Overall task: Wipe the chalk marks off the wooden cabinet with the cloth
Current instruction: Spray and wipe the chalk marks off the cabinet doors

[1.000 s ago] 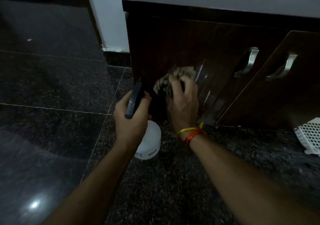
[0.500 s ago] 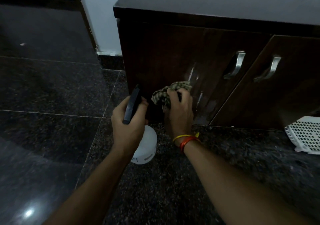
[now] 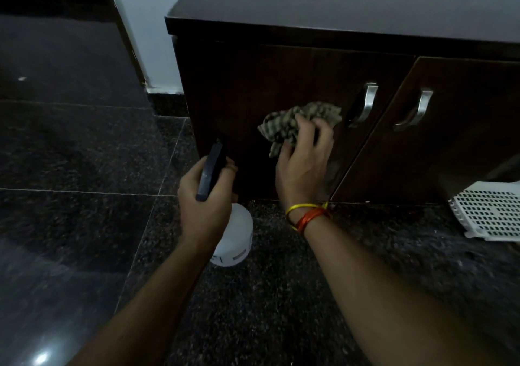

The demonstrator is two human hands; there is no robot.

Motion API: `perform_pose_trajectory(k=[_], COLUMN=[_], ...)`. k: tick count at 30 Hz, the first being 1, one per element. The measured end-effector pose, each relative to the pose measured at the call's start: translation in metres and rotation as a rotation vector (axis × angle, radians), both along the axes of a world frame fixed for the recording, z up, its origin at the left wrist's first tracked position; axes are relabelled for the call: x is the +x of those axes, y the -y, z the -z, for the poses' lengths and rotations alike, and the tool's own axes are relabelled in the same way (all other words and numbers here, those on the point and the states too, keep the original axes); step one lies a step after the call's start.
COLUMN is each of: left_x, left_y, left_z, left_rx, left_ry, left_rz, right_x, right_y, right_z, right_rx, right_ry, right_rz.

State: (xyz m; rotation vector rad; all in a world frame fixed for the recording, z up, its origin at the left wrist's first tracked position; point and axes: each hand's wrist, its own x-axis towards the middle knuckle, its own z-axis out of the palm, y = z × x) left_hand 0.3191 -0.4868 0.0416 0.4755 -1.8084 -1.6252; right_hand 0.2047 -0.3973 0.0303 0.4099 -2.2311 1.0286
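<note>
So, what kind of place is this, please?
Probably a room in a home. A low wooden cabinet with metal door handles stands on a polished dark stone floor against a pale wall.

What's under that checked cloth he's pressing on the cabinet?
Under the cloth only the dark wooden cabinet door shows around its edges. The right hand grips it there. Any chalk beneath is covered; a faint smear shows below.

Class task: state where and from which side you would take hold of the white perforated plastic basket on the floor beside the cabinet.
Grip the white perforated plastic basket by its near rim, coming from above: it lies low on the dark floor, and that raised edge faces the camera. Its right part is out of frame.
</note>
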Motion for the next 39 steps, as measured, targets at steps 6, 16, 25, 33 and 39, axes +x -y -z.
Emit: perform_pose_trajectory(k=[6, 16, 25, 33, 39], left_x=[0.001, -0.013, -0.015, -0.024, -0.015], left_y=[-0.010, -0.017, -0.025, -0.024, -0.029], left_z=[0.007, 0.005, 0.009, 0.011, 0.012], left_rx=[0.008, -0.002, 0.008, -0.006, 0.008], left_ry=[0.055, 0.033, 0.051, 0.041, 0.041], left_rz=[0.033, 0.025, 0.032, 0.038, 0.076], right_x=[0.007, -0.002, -0.008, -0.010, -0.016], right_y=[-0.019, -0.019, -0.044, -0.033, -0.042], right_z=[0.044, 0.014, 0.072, 0.028, 0.068], right_rx=[0.010, -0.171, -0.117, -0.410, -0.444], right_ry=[0.202, 0.148, 0.635, 0.201, 0.345], right_rz=[0.000, 0.063, 0.088, 0.143, 0.230])
